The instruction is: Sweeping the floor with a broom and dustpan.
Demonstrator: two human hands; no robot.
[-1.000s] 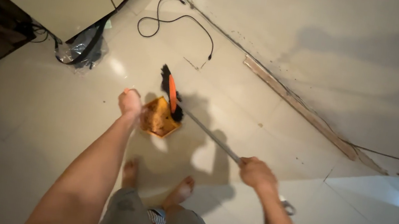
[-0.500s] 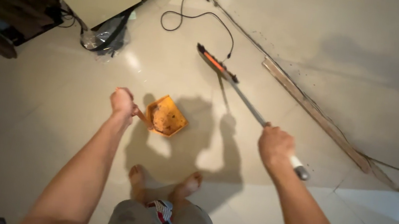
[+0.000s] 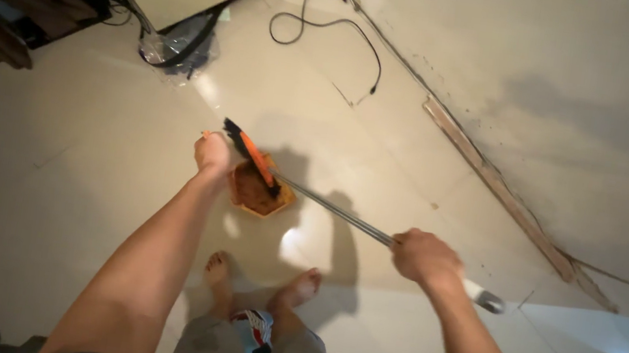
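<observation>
Left hand (image 3: 213,154) has its grip closed on the handle of the orange dustpan (image 3: 256,191), which sits on the tiled floor (image 3: 66,191) ahead of the bare feet, while right hand (image 3: 420,257) clenches the broom (image 3: 252,155), bristles at the pan's mouth, brown debris already inside, sweeping apparently unfinished.

Dim, warm indoor light. The glossy floor (image 3: 42,187) throws a bright glare patch just below the fingers (image 3: 208,145), beside soft body shadows. Wide-angle bending curves the wall (image 3: 555,96); the nearest edges look slightly soft.
</observation>
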